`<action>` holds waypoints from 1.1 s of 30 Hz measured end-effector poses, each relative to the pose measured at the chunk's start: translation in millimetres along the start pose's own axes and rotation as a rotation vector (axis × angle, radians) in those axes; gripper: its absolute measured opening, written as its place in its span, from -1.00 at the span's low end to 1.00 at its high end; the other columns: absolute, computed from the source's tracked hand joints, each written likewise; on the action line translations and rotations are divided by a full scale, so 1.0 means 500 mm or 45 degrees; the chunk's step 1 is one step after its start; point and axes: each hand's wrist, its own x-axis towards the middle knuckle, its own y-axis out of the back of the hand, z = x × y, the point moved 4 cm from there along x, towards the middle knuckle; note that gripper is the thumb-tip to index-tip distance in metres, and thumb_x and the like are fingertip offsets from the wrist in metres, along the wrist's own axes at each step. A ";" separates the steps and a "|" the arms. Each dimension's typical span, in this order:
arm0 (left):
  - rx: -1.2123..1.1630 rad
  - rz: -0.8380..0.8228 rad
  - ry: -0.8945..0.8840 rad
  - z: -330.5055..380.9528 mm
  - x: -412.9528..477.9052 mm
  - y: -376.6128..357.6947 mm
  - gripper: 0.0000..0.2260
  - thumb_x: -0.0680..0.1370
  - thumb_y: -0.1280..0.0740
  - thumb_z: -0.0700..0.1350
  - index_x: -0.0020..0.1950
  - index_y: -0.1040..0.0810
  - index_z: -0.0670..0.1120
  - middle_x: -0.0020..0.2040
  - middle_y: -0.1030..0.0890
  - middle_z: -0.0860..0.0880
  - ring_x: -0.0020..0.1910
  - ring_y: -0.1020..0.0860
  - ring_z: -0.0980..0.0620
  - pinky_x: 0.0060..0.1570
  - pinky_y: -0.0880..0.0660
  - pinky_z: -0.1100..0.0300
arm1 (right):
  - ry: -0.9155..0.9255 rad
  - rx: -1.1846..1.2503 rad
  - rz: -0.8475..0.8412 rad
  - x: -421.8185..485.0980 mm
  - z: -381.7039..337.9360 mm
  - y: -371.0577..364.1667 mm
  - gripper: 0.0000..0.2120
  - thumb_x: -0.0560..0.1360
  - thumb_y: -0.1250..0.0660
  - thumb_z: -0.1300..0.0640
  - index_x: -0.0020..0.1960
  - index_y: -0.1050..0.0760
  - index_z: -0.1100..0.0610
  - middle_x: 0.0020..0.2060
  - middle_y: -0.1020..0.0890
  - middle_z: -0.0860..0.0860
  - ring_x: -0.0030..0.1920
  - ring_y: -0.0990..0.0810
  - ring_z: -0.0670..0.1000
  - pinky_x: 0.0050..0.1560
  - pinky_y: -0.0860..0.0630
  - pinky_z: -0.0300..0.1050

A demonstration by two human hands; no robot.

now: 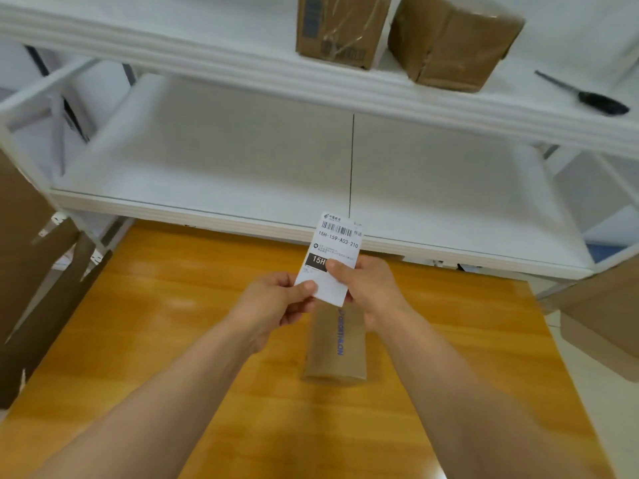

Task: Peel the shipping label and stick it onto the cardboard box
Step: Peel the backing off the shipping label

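A white shipping label (pixel 333 248) with a barcode and black printing is held upright in the air above the table. My left hand (pixel 273 300) pinches its lower left corner between thumb and fingers. My right hand (pixel 368 286) grips its right side, thumb on the printed face. Below the hands a narrow brown cardboard box (pixel 333 347) with blue lettering lies flat on the orange wooden table (pixel 155 323). The label's lower edge hangs just above the box's far end.
A white shelf unit (pixel 242 174) stands behind the table. Two brown cardboard boxes (pixel 340 27) (pixel 453 43) and a black-handled screwdriver (pixel 587 96) sit on its upper shelf. Flattened cardboard leans at the left (pixel 31 271) and right (pixel 601 316).
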 end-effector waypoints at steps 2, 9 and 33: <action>0.050 -0.005 -0.031 0.014 -0.018 -0.005 -0.92 0.54 -0.42 -0.15 -0.14 -0.59 -0.11 -0.25 -0.70 -0.04 -0.31 -0.63 0.07 -0.32 -0.46 0.24 | 0.035 0.031 0.041 -0.016 -0.017 0.025 -0.83 0.52 -0.43 0.16 0.11 -0.64 0.13 -0.03 -0.73 0.02 -0.07 -0.70 0.01 -0.10 -0.65 -0.08; 0.094 -0.009 -0.109 0.054 -0.060 -0.026 -0.91 0.54 -0.40 -0.17 -0.16 -0.65 -0.08 -0.25 -0.72 -0.04 -0.27 -0.65 0.04 -0.23 -0.45 0.18 | 0.079 0.098 0.027 -0.046 -0.044 0.073 -0.96 0.52 -0.44 0.15 -0.06 -0.63 0.03 -0.03 -0.74 0.02 -0.02 -0.71 0.06 0.07 -0.65 0.07; 0.125 0.073 -0.328 0.061 -0.142 -0.021 -0.89 0.47 -0.48 -0.17 -0.20 -0.62 -0.17 -0.36 -0.64 -0.03 -0.39 -0.55 0.13 -0.26 -0.44 0.22 | -0.016 0.544 0.050 -0.087 -0.078 0.066 -0.81 0.57 -0.34 0.07 0.11 -0.61 0.12 -0.03 -0.76 0.08 0.03 -0.71 0.14 0.08 -0.64 0.12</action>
